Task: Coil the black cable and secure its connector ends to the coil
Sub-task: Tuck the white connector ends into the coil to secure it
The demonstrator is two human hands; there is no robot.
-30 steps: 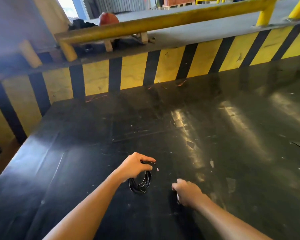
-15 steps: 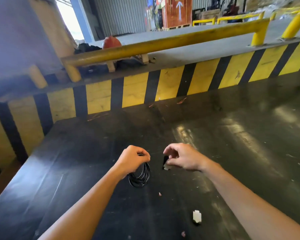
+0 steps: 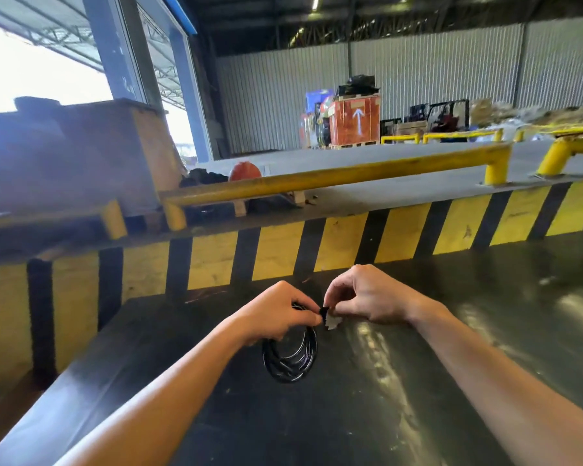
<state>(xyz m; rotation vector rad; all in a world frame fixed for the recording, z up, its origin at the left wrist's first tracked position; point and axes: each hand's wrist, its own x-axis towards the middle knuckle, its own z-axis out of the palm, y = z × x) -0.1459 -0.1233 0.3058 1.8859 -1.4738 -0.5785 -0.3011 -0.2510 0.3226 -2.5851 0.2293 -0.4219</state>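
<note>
So both hands are up close together over the shiny black table [image 3: 401,381]. Left hand [image 3: 276,317] is closed around the top of the black cable [image 3: 292,358], which is already wound into a round coil of several loops and hangs down from the fist, its bottom down near the table top; can't tell whether it touches. Right hand [image 3: 367,297] is just beside it, thumb and forefinger pinched on a small whitish scrap [image 3: 334,321] with a little black piece [image 3: 324,312] at its end, right where the two hands meet. Can't tell if that black bit is a connector or a tie, it's too small. Behind the table runs a yellow-and-black striped barrier [image 3: 334,243] with a yellow rail [image 3: 334,178] above it.
</note>
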